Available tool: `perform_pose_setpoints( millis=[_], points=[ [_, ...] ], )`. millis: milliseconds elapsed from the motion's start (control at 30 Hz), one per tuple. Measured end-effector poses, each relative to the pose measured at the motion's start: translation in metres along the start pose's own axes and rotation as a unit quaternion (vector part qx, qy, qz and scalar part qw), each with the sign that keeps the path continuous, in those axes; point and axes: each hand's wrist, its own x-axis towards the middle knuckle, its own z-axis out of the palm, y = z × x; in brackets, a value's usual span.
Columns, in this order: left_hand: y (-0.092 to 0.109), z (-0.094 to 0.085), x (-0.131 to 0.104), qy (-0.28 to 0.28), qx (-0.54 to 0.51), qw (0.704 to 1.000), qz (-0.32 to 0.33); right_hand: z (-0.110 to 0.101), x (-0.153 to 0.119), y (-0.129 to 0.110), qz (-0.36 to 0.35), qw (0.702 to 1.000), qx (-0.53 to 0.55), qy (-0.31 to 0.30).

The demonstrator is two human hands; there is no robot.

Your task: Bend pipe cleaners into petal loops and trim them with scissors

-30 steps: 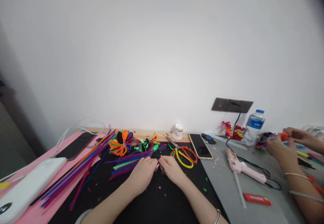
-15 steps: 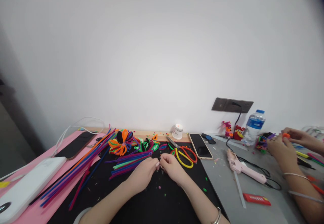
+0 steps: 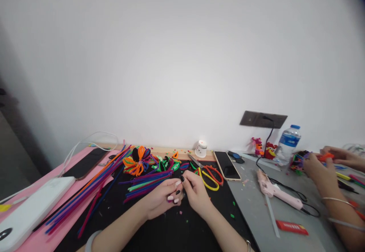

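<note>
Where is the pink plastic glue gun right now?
In the head view, the pink glue gun lies at right on the grey tabletop, between the clear blue-capped bottle and red rectangular packet, right of the black mat.

No word, brand or number legible. Pale marks on blue label [image 3: 289,140] of water bottle [image 3: 283,156], too small to make out. Whitish lettering on red packet [image 3: 292,227], blurred past reading. Dark print on white cup [image 3: 201,149], likewise indecipherable.
</note>
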Motion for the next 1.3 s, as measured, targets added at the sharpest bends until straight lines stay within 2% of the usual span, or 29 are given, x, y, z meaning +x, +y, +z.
perform_pose_setpoints(
  millis=[67, 167, 333, 500, 633, 833, 1000, 1100, 1200, 1267, 1300],
  points=[
    [0.001, -0.002, -0.001, 0.008, 0.03, 1.0, 0.005, 0.0, 0.0, 0.0, 0.0, 1.0, -0.024, 0.005],
    [0.002, -0.007, -0.002, 0.039, 0.111, 0.993, 0.021, 0.001, 0.002, 0.006, 0.059, 0.998, -0.02, -0.001],
    [-0.002, -0.011, -0.003, 0.081, 0.245, 0.964, 0.056, 0.009, 0.004, 0.025, 0.133, 0.991, 0.005, -0.017],
    [-0.006, -0.01, -0.002, 0.087, 0.288, 0.952, 0.053, 0.012, 0.004, 0.031, 0.159, 0.987, 0.018, -0.03],
    [-0.003, -0.012, -0.002, 0.072, 0.249, 0.965, 0.029, 0.008, 0.005, 0.023, 0.131, 0.99, 0.003, -0.044],
    [0.001, -0.017, 0.002, -0.011, 0.097, 0.995, -0.015, -0.001, 0.006, 0.009, 0.082, 0.994, -0.032, -0.065],
    [-0.01, -0.014, 0.005, -0.055, 0.012, 0.998, -0.033, -0.008, 0.006, 0.002, -0.023, 0.99, -0.096, -0.096],
    [-0.013, -0.016, 0.009, -0.067, 0.02, 0.997, -0.031, -0.008, 0.006, 0.005, -0.044, 0.989, -0.105, -0.093],
    [-0.011, -0.022, 0.015, -0.059, 0.076, 0.995, -0.014, -0.004, 0.008, 0.015, 0.017, 0.998, -0.056, -0.038],
    [-0.01, -0.026, 0.019, -0.04, 0.136, 0.99, 0.006, 0.0, 0.009, 0.024, 0.125, 0.991, 0.037, -0.02],
    [-0.01, -0.027, 0.02, -0.028, 0.169, 0.985, 0.018, 0.002, 0.01, 0.028, 0.19, 0.977, 0.094, -0.025]
  ],
)
